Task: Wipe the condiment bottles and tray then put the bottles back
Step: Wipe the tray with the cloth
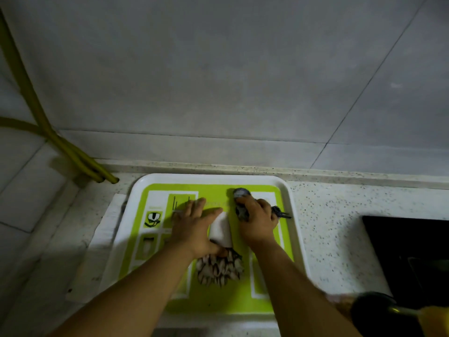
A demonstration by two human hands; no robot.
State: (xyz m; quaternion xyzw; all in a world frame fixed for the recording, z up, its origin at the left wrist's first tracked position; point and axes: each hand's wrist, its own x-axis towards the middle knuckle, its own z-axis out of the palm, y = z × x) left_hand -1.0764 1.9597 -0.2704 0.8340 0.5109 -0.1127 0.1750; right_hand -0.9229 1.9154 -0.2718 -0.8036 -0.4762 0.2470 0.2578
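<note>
A white tray [295,229] with a lime-green printed base lies on the speckled counter. My left hand [192,227] presses flat on the tray with straight fingers, its thumb beside a white folded piece [220,229]. A grey-and-white patterned cloth [218,268] spreads out below that piece, just under my left wrist. My right hand [257,220] grips a bunched dark grey part of the cloth [240,210] on the far right half of the tray. At the lower right edge a blurred dark-capped bottle [374,310] with a yellow body shows.
A black cooktop [413,251] sits in the counter at the right. Yellow hoses [80,161] run down the tiled wall into the back left corner. A white sheet [109,222] pokes out from under the tray's left side.
</note>
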